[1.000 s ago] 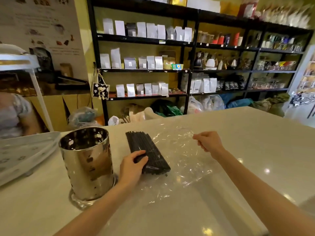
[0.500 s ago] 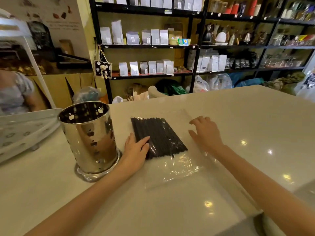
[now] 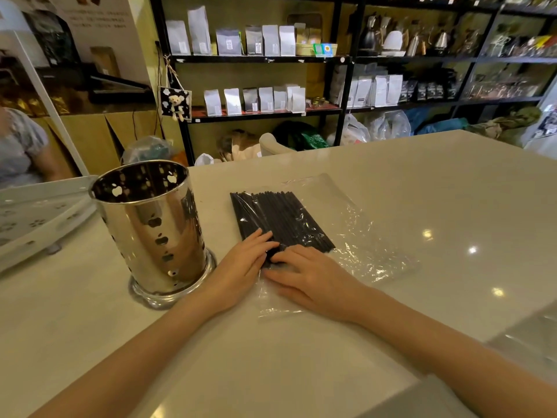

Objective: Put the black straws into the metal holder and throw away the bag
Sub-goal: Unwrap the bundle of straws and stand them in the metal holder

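The black straws point(image 3: 280, 221) lie in a flat bunch on the white counter point(image 3: 437, 191), partly inside the clear plastic bag point(image 3: 355, 236). The bunch is long and thin. Its near end points at the person and its far end points away and a bit to the left. Both hands sit at the near end. The left hand point(image 3: 244, 260) lies on the left side of that end with its fingers flat on the straws. The right hand point(image 3: 304, 276) lies over the bag next to it, its fingers reaching left to the same end. The fingers of both hands look mostly straight, pressing down, and I cannot see either one wrapped around the bunch. The metal holder point(image 3: 150, 224) stands up tall just left of the left hand, so the left hand is the nearer 1 to it. I think the straws must come out toward the person, and then be turned to stand up before they go in. The near tips of the straws are hidden under the 2 hands. The bag is see-through and shiny, so its open edge is hard to find. No bin for the bag shows anywhere.
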Tool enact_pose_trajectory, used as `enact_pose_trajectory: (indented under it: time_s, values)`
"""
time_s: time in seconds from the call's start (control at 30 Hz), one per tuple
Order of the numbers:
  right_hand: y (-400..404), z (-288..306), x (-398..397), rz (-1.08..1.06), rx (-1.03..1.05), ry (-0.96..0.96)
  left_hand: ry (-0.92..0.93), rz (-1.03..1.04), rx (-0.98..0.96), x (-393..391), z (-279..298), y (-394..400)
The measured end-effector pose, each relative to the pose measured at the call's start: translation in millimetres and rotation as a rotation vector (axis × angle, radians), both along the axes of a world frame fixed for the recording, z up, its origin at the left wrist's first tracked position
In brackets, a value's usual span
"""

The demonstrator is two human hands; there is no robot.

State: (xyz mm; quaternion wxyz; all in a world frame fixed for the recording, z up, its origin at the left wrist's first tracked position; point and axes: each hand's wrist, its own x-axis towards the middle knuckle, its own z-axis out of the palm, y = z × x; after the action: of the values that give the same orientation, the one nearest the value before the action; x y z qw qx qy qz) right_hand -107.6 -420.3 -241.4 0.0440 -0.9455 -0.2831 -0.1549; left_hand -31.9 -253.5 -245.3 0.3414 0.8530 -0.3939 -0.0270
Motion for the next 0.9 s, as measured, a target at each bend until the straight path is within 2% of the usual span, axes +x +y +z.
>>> enact_pose_trajectory:
  time_s: [0.13,0.27,0.47,0.6,0.7,0.83,0.9]
  values:
    - [3,2,-4,-0.002,0.044,0.012,-0.030,-0.006,0.032,2,-3,1]
    - [8,5,-7,-0.063,0.204,0.153,-0.018,-0.007,0.018,1,-1,1]
    - [12,9,-3,-0.172,0.357,0.240,0.009,0.001,0.003,-1,3,2]
    - [10,13,-3,-0.232,0.368,0.321,0.007,0.002,0.010,-2,5,1]
    - [9,16,-7,-0.219,0.395,0.312,-0.012,0.000,0.015,-2,4,0]
    - [6,34,-26,-0.215,0.577,0.330,-0.032,0.002,0.037,-4,5,-2]
    - [3,45,-38,-0.196,0.542,0.262,-0.039,0.013,0.058,-5,6,-2]
